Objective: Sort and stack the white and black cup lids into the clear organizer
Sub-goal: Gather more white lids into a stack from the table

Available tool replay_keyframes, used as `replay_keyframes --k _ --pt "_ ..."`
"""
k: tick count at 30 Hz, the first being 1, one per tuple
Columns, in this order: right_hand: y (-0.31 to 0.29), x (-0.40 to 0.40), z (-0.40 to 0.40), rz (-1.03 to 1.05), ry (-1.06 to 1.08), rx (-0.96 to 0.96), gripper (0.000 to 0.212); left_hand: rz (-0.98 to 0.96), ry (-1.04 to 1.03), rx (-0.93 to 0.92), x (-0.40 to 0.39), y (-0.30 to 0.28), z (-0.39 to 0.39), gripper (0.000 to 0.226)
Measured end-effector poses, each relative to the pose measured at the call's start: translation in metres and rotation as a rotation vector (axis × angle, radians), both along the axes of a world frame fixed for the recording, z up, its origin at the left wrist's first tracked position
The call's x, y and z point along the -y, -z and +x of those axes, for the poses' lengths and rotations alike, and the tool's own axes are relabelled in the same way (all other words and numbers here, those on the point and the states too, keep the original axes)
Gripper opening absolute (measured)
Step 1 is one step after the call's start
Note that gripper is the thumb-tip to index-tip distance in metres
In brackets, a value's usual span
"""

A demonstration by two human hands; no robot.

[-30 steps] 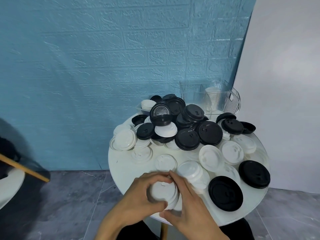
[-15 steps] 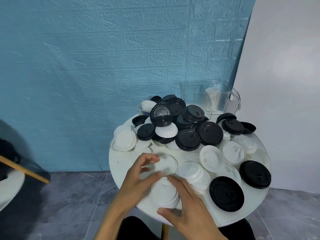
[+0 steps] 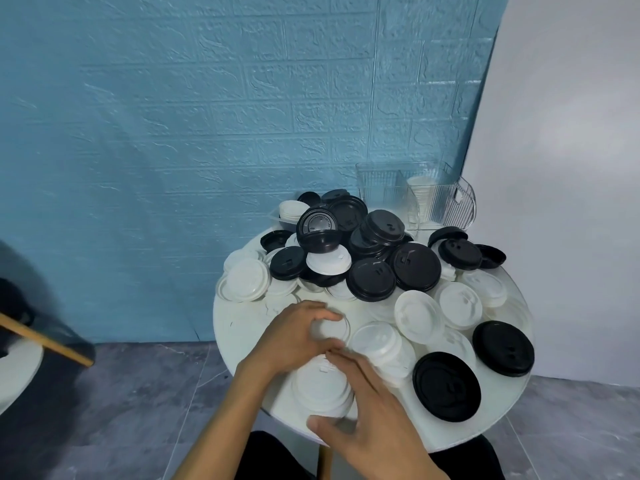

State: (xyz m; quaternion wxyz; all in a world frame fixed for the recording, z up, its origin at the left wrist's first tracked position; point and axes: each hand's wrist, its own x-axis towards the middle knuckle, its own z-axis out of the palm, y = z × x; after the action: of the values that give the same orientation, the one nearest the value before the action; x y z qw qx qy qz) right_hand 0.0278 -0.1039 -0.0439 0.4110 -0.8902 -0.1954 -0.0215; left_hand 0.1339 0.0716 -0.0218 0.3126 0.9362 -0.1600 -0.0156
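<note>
The round white table (image 3: 239, 327) is the landmark: its near and left rim drop straight to grey floor (image 3: 131, 410), and a blue brick-pattern wall (image 3: 207, 116) stands behind it. The barest tabletop is a strip along the left rim; the rest is crowded with lids. At the table's far right edge stands the clear organizer (image 3: 398, 187), with a stack of white lids (image 3: 420, 195) in one compartment. A heap of black lids (image 3: 381, 237) fills the table's far middle, and two large black lids (image 3: 446, 386) lie flat near its right front rim.

At the table's near edge sits a white lid stack (image 3: 320, 386). The right hand (image 3: 374, 410) cups it, thumb at the stack's near rim and fingers spread over its top, grasping it. The left hand (image 3: 294, 337) curls over a single white lid (image 3: 332, 329) lying just beyond the stack, fingertips on its rim; whether it is lifted off the table cannot be told. The two hands nearly touch above the stack
</note>
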Motion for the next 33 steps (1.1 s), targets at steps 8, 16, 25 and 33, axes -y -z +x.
replay_keyframes --k 8,16,25,33 --pt "0.003 0.0 0.001 0.023 0.008 0.004 0.083 -0.007 -0.094 0.058 -0.001 -0.016 -0.011 0.051" --pt "0.001 -0.001 0.003 0.078 0.051 -0.043 0.088 -0.353 -0.038 0.067 -0.021 -0.01 -0.089 0.052" --pt "0.005 0.003 0.007 0.111 0.034 -0.104 0.101 -0.388 -0.056 0.065 -0.016 0.018 -0.104 0.055" --pt "0.012 0.002 0.008 0.062 0.044 -0.053 0.09 -0.462 0.001 0.106 -0.006 0.03 -0.097 0.054"
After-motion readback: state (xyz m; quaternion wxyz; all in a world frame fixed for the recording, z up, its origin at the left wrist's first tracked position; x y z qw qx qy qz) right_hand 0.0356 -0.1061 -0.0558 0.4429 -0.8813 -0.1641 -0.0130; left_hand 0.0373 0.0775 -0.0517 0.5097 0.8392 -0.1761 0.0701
